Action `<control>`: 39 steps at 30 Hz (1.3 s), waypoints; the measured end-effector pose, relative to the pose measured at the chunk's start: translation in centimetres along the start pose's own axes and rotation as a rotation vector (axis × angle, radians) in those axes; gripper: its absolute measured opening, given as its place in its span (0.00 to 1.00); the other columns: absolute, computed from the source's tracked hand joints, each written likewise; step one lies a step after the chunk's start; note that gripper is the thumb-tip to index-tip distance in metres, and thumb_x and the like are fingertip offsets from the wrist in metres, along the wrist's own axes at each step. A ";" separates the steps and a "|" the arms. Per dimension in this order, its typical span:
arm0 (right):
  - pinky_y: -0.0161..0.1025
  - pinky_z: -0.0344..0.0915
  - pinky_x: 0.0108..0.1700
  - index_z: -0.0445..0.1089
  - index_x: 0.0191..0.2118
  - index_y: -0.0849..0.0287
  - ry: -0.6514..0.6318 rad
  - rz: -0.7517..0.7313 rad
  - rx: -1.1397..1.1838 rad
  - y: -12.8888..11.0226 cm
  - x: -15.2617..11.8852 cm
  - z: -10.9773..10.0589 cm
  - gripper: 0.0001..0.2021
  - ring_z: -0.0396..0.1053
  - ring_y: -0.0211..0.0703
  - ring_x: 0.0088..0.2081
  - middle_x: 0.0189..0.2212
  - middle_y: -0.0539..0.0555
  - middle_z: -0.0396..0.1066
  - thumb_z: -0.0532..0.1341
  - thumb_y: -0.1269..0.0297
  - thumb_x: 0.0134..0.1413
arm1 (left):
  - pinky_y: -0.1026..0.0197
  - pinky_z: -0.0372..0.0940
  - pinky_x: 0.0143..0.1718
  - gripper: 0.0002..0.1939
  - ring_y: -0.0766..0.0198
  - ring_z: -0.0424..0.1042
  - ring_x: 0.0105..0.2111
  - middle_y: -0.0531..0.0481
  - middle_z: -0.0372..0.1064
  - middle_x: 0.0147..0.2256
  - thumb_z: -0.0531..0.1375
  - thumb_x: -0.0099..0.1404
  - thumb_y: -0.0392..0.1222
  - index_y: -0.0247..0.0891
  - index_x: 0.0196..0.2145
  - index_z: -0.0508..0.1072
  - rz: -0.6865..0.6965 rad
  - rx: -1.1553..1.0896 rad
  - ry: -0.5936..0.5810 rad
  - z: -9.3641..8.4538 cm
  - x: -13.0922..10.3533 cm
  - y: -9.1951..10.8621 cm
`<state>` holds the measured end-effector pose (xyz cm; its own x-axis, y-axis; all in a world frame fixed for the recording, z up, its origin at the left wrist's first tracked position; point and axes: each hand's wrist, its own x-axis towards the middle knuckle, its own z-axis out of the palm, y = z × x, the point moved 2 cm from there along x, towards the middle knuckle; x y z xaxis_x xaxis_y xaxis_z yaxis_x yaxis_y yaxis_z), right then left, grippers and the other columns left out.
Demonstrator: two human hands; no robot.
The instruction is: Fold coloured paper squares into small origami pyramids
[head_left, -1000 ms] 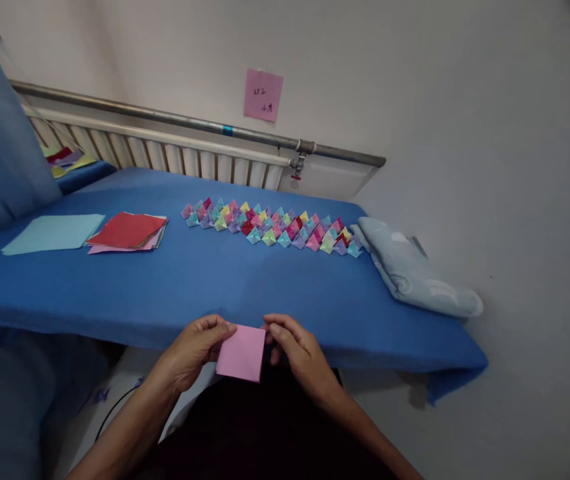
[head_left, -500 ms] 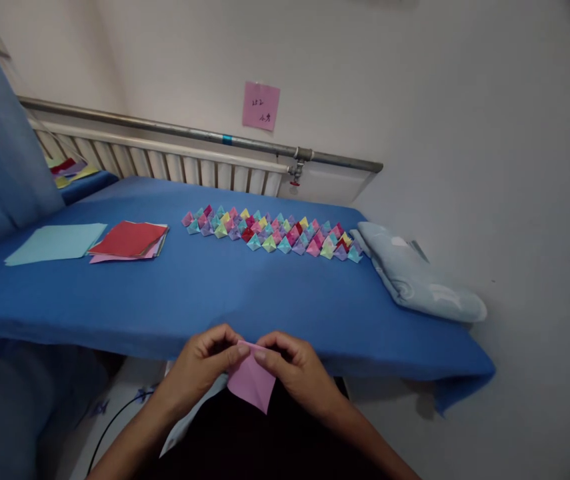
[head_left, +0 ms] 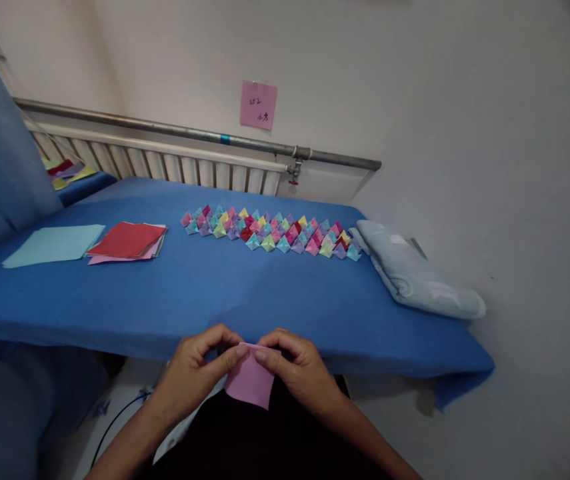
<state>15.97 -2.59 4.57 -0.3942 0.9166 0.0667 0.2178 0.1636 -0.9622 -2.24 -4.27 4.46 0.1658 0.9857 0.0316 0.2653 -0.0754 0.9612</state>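
Observation:
A pink sheet of folding paper point(head_left: 252, 383) hangs between both hands, just in front of the table's near edge. My left hand point(head_left: 203, 365) pinches its top edge, thumb in front and fingers behind. Close beside it, my right hand point(head_left: 297, 370) grips the same edge, with the thumb pressed on the front. Fingertips behind the paper are hidden. Farther back on the table lie several rows of small folded paper pieces point(head_left: 283, 244) in many colours.
A blue cloth point(head_left: 189, 293) covers the table. On its left lie light blue paper sheets point(head_left: 52, 245) and a stack topped with red paper point(head_left: 127, 240). A folded light blue blanket point(head_left: 415, 280) rests at the right. Behind are a radiator point(head_left: 189, 165) and a pink note point(head_left: 259, 105).
The lower part of the pink paper has changed shape: its bottom edge now looks wider and less pointed. Both hands keep their pinch in nearly the same place.

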 end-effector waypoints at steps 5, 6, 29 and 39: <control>0.35 0.60 0.37 0.73 0.29 0.56 -0.002 -0.015 0.012 0.0 0.1 0.0 0.07 0.64 0.37 0.31 0.27 0.48 0.68 0.62 0.61 0.55 | 0.64 0.63 0.35 0.12 0.65 0.68 0.30 0.53 0.71 0.27 0.58 0.62 0.49 0.40 0.27 0.74 0.050 0.051 0.012 -0.1 0.0 -0.3; 0.35 0.60 0.37 0.73 0.29 0.56 -0.005 -0.019 0.016 0.1 0.1 0.0 0.07 0.65 0.37 0.31 0.27 0.48 0.68 0.62 0.61 0.55 | 0.64 0.63 0.35 0.12 0.65 0.68 0.30 0.53 0.71 0.27 0.58 0.63 0.49 0.39 0.27 0.74 0.053 0.057 0.008 -0.2 0.0 -0.5; 0.37 0.63 0.39 0.74 0.32 0.56 0.032 -0.099 -0.104 0.4 -0.6 -1.0 0.07 0.69 0.39 0.34 0.29 0.50 0.72 0.60 0.63 0.58 | 0.65 0.61 0.31 0.14 0.66 0.63 0.29 0.54 0.65 0.26 0.59 0.63 0.50 0.38 0.25 0.70 -0.008 -0.129 -0.015 0.0 0.3 -1.7; 0.37 0.61 0.41 0.72 0.32 0.56 -0.019 -0.098 -0.328 -0.4 0.1 -1.1 0.03 0.66 0.40 0.36 0.31 0.50 0.71 0.63 0.64 0.55 | 0.66 0.58 0.29 0.14 0.68 0.61 0.26 0.56 0.62 0.22 0.57 0.61 0.48 0.37 0.23 0.68 -0.046 0.008 -0.143 0.9 1.6 -0.4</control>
<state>16.84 -2.18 5.30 -0.4433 0.8843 0.1467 0.4524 0.3620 -0.8151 -1.21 -2.84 3.83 0.2866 0.9566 -0.0524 0.2831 -0.0323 0.9585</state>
